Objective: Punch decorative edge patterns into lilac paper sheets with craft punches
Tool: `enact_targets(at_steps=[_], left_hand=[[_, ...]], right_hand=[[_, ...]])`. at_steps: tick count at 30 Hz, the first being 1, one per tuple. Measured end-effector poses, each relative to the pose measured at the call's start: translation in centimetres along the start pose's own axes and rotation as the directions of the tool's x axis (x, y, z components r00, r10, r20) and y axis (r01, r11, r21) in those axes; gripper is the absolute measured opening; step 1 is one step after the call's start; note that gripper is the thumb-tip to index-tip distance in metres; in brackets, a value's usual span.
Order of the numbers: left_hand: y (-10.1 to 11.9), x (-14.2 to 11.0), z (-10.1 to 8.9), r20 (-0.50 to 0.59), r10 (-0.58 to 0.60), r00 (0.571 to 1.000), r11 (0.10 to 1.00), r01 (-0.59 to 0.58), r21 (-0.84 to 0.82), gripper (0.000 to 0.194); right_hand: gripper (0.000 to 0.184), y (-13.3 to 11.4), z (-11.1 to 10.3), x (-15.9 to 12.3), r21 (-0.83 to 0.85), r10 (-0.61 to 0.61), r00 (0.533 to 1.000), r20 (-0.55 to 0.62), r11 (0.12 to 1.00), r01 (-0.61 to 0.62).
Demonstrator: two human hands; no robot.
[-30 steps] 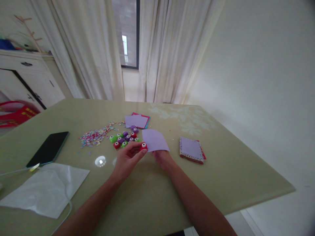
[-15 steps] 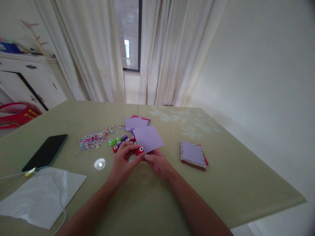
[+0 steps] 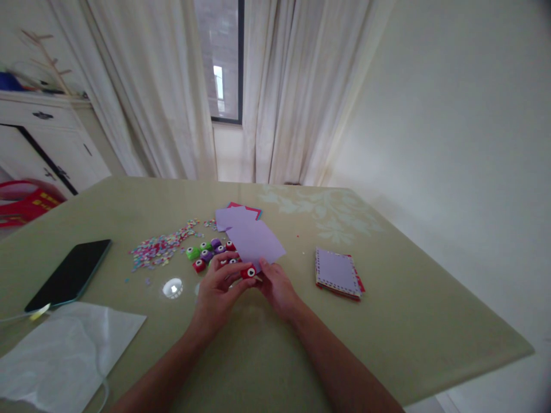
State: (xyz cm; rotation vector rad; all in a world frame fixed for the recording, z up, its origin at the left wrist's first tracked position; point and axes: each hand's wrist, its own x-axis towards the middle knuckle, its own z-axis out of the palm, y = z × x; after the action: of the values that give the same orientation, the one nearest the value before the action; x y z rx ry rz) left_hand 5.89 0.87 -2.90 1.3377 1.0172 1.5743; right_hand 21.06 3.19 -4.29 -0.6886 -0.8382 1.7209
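Note:
My left hand is closed around a small red craft punch, which has a white round spot with a dark shape on it. Between the thumb and fingers of my right hand is a sheet of purple paper, its near corner at the punch. I cannot tell whether that corner is inside the punch's slot. Behind my left fingers lies a group of red, green and purple craft punches, partly hidden by the hand and sheet. Purple, red and blue sheets lie beyond, partly covered by the held sheet.
Loose paper confetti is spread left of the punches. A black phone and a white sheet with a cable over it lie on the left. To the right sits a stack of hole-edged paper squares. Curtains hang behind the table.
The purple sheet has turned and swung left and nearer, its corner now at the red punch. My right thumb has come on top of the sheet, and both hands are closer together.

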Motion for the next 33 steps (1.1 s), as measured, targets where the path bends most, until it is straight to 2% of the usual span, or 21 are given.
enact_targets(at_steps=[5, 9, 13, 17, 22, 25, 28, 33], left_hand=[[-0.2, -0.1, -0.2, -0.016, 0.017, 1.000, 1.000, -0.016, 0.023, 0.023], [-0.5, -0.1, -0.6, -0.014, 0.075, 0.997, 0.985, -0.072, 0.154, 0.022], [-0.5, -0.2, -0.8, 0.020, 0.093, 0.995, 0.972, -0.095, 0.214, 0.023], [-0.3, -0.4, -0.6, -0.005, 0.133, 0.991, 0.961, -0.127, 0.245, 0.024], [0.1, -0.6, -0.3, 0.015, 0.181, 0.983, 0.927, -0.175, 0.332, 0.021], [0.1, -0.7, -0.3, 0.070, 0.148, 0.987, 0.941, -0.162, 0.297, 0.026], [0.1, -0.8, -0.4, 0.109, 0.055, 0.992, 0.970, -0.079, 0.231, 0.038], [0.5, -0.6, -0.5, 0.060, -0.062, 0.996, 0.977, 0.048, 0.207, 0.042]], right_hand=[[0.047, 0.4, 0.3, -0.2, 0.013, 0.030, 0.999, -0.039, 0.999, -0.029], [0.052, 0.4, 0.5, -0.3, -0.004, 0.031, 0.997, -0.075, 0.999, -0.032], [0.055, 0.2, 0.8, -0.5, -0.022, 0.027, 0.998, -0.056, 0.999, -0.028], [0.061, 0.0, 1.2, -0.8, 0.008, 0.053, 0.999, -0.009, 0.999, -0.053], [0.043, -0.3, 1.6, -1.3, -0.056, 0.035, 0.998, 0.048, 0.998, -0.032], [0.038, -0.4, 1.3, -1.1, -0.079, 0.020, 0.999, 0.033, 0.997, -0.017], [0.037, -0.3, 0.6, -0.7, -0.094, 0.003, 1.000, -0.007, 0.996, -0.003], [0.034, -0.5, -0.1, -0.3, -0.219, -0.041, 0.998, 0.043, 0.974, 0.049]])
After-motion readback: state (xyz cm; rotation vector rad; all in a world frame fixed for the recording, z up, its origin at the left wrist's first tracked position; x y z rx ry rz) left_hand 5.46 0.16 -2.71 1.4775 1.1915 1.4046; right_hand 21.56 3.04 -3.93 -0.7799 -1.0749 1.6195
